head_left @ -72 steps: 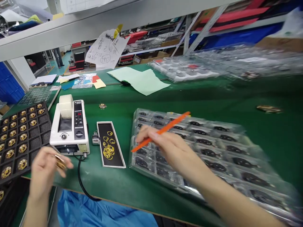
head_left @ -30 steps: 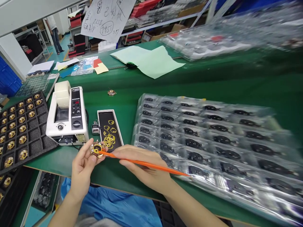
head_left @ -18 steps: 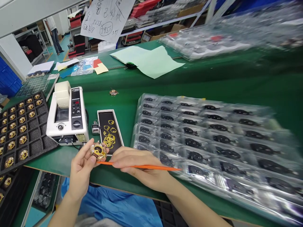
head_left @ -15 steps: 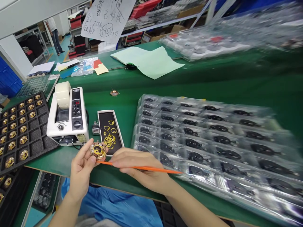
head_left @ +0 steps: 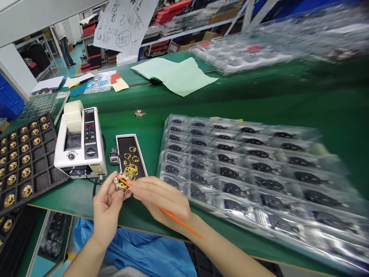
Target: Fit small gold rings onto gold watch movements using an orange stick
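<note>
My left hand (head_left: 107, 206) is closed on a round gold-rimmed part (head_left: 121, 187), whose face shows yellow and black. Pinched in my right hand (head_left: 164, 197) is a thin orange pointed stick (head_left: 183, 224). Its front end lies over the face of the round part; whether the tip touches cannot be made out. Just beyond my hands is a white-rimmed box (head_left: 137, 144) with a black bottom. Several thin yellow rings (head_left: 131, 169) lie inside it, some heaped together.
A tape dispenser (head_left: 98, 154) and a small metal counter (head_left: 114, 157) stand beyond my left hand. Black foam trays (head_left: 53, 169) with round gold parts lie left. Clear plastic trays (head_left: 173, 196) with black parts fill the right. Another gold part (head_left: 139, 112) sits farther back.
The orange stick's front end has moved from the lower edge of the round part up over its face, its rear now angled lower. My hands have drawn closer together.
</note>
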A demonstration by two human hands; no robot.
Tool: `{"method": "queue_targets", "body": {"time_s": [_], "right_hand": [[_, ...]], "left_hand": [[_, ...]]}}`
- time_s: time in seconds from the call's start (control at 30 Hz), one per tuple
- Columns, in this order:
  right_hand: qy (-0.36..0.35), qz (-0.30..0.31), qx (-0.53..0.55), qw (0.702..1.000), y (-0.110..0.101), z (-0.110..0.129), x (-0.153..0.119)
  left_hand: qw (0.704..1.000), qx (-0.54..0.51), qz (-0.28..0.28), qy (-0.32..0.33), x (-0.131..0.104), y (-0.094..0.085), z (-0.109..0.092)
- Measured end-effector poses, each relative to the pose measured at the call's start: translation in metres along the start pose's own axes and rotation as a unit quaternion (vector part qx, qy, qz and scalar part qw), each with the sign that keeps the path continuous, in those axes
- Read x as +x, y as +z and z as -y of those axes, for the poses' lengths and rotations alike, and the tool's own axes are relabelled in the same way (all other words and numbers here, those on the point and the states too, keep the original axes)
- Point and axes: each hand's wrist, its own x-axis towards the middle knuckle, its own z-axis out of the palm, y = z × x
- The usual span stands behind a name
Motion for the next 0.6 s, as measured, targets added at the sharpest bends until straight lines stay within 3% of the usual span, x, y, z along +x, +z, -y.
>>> {"method": "queue_targets", "body": {"time_s": [0.1,0.23,0.4,0.6], "right_hand": [[-0.041,0.018,-0.024,0.999,0.000,-0.002,-0.001],[0.065,-0.038,0.046,0.996,-0.005,0.002,0.004],[0.214,-0.151,0.114,0.958,-0.010,0.005,0.007],[0.244,-0.159,0.147,0.945,-0.009,0.005,0.006]], "left_hand": [[1.000,-0.020,-0.016,-0.018,0.005,-0.001,-0.002],[0.994,-0.073,-0.016,-0.084,0.012,-0.003,-0.003],[0.992,-0.055,0.012,-0.112,0.017,-0.005,-0.003],[0.995,0.002,0.012,-0.099,0.015,0.000,-0.007]]}}
